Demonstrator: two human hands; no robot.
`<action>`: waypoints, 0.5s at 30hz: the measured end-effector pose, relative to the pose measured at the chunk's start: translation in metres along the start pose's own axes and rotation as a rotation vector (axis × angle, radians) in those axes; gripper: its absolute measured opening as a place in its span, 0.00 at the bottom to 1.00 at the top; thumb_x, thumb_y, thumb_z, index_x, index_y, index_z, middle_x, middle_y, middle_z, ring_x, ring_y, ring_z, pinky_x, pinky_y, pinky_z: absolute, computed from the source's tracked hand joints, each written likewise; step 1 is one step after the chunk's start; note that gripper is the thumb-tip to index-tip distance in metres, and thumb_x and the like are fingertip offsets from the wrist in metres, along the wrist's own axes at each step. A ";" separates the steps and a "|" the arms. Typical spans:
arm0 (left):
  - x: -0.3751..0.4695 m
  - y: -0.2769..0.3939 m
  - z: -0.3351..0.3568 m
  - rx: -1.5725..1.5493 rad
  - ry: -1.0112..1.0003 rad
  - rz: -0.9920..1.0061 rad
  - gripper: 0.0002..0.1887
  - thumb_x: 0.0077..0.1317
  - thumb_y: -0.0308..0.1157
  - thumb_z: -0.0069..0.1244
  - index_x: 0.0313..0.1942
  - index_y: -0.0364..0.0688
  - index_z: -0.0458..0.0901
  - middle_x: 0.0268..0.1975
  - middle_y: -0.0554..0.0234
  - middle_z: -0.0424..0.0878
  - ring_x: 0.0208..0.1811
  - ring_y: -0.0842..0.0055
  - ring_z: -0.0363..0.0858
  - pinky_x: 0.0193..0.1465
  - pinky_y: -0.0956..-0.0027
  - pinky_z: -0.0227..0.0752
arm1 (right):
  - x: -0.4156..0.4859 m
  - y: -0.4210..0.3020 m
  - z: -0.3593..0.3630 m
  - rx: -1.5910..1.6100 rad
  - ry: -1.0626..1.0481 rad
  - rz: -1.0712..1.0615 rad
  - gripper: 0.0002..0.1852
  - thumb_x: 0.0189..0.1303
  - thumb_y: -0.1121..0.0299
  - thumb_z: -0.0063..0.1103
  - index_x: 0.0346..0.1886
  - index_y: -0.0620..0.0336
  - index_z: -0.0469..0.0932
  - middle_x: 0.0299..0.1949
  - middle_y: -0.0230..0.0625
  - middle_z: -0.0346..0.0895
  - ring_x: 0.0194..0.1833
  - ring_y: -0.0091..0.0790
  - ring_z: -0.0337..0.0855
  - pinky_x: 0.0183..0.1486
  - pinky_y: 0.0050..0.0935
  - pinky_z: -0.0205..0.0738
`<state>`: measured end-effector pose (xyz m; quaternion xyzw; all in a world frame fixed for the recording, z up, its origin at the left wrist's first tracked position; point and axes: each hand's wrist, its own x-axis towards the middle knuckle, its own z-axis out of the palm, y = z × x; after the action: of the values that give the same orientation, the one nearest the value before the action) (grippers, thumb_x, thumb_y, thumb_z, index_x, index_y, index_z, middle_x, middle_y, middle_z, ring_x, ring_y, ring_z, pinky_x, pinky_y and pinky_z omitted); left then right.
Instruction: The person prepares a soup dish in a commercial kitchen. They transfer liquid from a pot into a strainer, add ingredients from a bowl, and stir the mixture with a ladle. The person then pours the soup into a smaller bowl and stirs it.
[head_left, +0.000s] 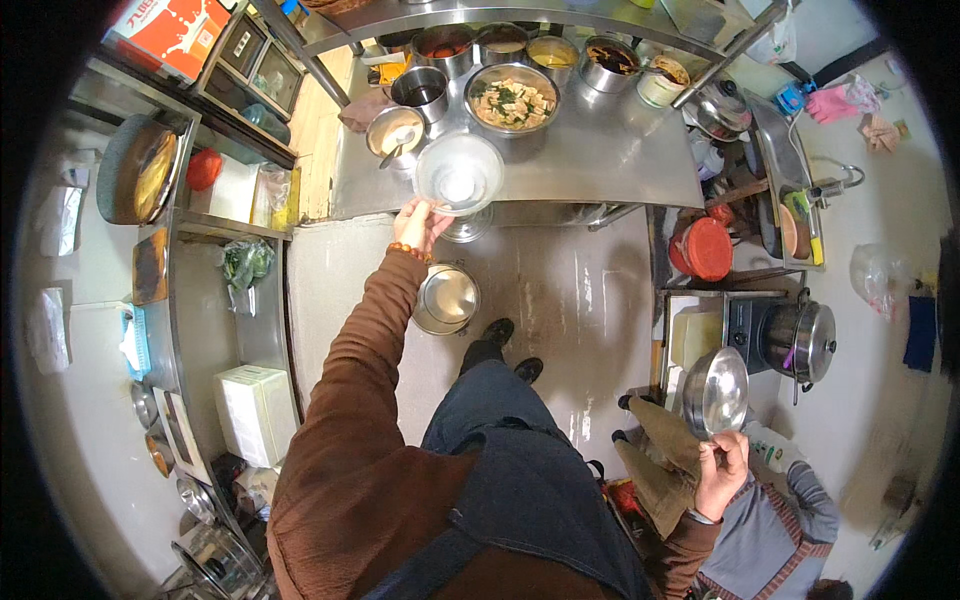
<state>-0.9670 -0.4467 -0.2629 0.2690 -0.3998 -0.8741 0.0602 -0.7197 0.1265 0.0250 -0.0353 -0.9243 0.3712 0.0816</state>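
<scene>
My left hand, with a beaded bracelet at the wrist, grips the near rim of a translucent plastic bowl at the steel table's front edge. A bowl of cut tofu-like pieces with greens stands on the table just behind it. Beside the plastic bowl, to the left, is a pot of pale sauce with a spoon in it. Far off to the right, my right hand holds a shiny steel bowl by its rim, tilted, near the stove side.
Several sauce pots line the table's back. A steel pot stands on the floor. A seated person is at the lower right. A large lidded pot and a red-lidded bucket stand right; a shelf unit runs along the left.
</scene>
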 end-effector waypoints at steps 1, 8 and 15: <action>0.010 -0.002 -0.003 0.006 0.020 -0.008 0.15 0.74 0.28 0.55 0.58 0.35 0.74 0.52 0.51 0.86 0.50 0.62 0.90 0.57 0.54 0.90 | 0.004 -0.002 0.003 0.007 -0.004 0.011 0.13 0.59 0.84 0.75 0.43 0.64 0.79 0.42 0.34 0.77 0.41 0.30 0.77 0.47 0.27 0.74; 0.056 -0.015 -0.014 -0.003 0.110 -0.038 0.18 0.74 0.30 0.57 0.60 0.35 0.74 0.55 0.49 0.85 0.53 0.59 0.89 0.59 0.53 0.89 | 0.029 -0.019 0.025 -0.001 -0.040 0.028 0.12 0.60 0.83 0.74 0.42 0.63 0.80 0.42 0.34 0.77 0.40 0.30 0.77 0.47 0.26 0.74; 0.062 -0.009 -0.015 -0.037 0.023 -0.036 0.16 0.76 0.29 0.55 0.60 0.35 0.75 0.57 0.48 0.86 0.55 0.58 0.89 0.60 0.54 0.88 | 0.046 -0.033 0.042 0.031 -0.057 0.042 0.12 0.60 0.84 0.73 0.43 0.65 0.79 0.43 0.35 0.77 0.42 0.29 0.77 0.48 0.26 0.74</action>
<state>-1.0106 -0.4698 -0.3036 0.2853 -0.3780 -0.8791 0.0539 -0.7727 0.0797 0.0235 -0.0427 -0.9195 0.3878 0.0478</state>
